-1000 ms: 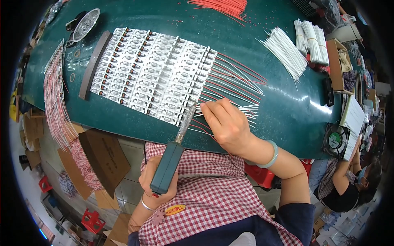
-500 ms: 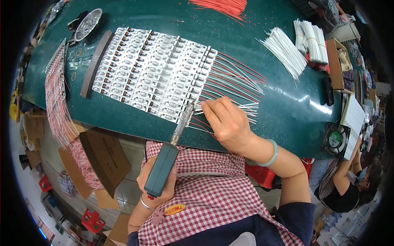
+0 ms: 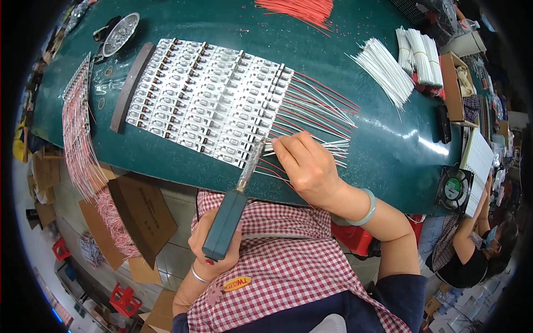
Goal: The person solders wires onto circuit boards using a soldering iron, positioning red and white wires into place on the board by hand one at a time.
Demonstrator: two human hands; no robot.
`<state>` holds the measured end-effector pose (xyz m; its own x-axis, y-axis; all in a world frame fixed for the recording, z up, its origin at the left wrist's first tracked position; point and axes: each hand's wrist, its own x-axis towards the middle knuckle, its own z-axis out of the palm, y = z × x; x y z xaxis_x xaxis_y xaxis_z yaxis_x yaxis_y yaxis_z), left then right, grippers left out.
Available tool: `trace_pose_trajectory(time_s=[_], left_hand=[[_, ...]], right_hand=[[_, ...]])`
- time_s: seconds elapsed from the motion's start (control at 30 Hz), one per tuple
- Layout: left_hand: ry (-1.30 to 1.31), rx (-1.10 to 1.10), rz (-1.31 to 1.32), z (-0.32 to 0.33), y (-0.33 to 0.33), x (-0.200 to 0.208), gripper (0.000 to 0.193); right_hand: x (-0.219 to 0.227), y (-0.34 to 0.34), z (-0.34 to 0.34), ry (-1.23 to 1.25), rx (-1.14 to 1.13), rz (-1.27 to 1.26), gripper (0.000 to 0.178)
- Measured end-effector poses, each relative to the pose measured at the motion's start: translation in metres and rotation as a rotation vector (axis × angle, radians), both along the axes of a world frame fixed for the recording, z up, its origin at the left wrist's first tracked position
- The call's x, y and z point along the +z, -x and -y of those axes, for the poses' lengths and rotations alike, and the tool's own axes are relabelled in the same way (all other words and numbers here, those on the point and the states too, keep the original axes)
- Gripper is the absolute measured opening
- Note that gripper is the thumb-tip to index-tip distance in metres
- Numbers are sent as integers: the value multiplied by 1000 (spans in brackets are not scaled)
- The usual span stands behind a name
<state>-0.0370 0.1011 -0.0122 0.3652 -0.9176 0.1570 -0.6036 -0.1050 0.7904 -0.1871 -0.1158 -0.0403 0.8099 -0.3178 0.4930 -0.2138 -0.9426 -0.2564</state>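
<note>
My left hand [image 3: 214, 241] is closed round the dark green handle of a soldering gun [image 3: 225, 225]. Its metal tip reaches up to the right edge of a panel of white circuit boards [image 3: 205, 105] lying on the table. Close to that tip, my right hand [image 3: 308, 164] pinches a thin white wire [image 3: 268, 147] at the board edge. Above my right hand, red and white wires [image 3: 322, 105] fan out to the right from the panel. Exactly where tip and wire end meet is too small to tell.
A dark bar [image 3: 132, 89] lies along the panel's left edge. Beyond it are a wired board strip [image 3: 78, 122] and a metal dish [image 3: 120, 34]. White wire bundles [image 3: 383, 72] and red wires [image 3: 297, 10] lie farther back. A small fan [image 3: 454, 187] stands right, near another person [image 3: 472, 244].
The soldering gun and my left hand have shifted slightly to the right. My right hand stays almost in place at the board edge.
</note>
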Motion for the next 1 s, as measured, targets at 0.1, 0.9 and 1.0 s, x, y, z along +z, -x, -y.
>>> trace_pose_trajectory(time_s=[0.1,0.9,1.0], left_hand=[[16,22,24,-10,1,-8,22],[-3,31,12,-14,-1,-2,24],[13,23,-7,-9,0,0,22]], right_hand=[[0,0,0,4,0,-3,38],[-1,1,-10,-12,13,41,35],[-1,1,-11,-13,5,29,35]])
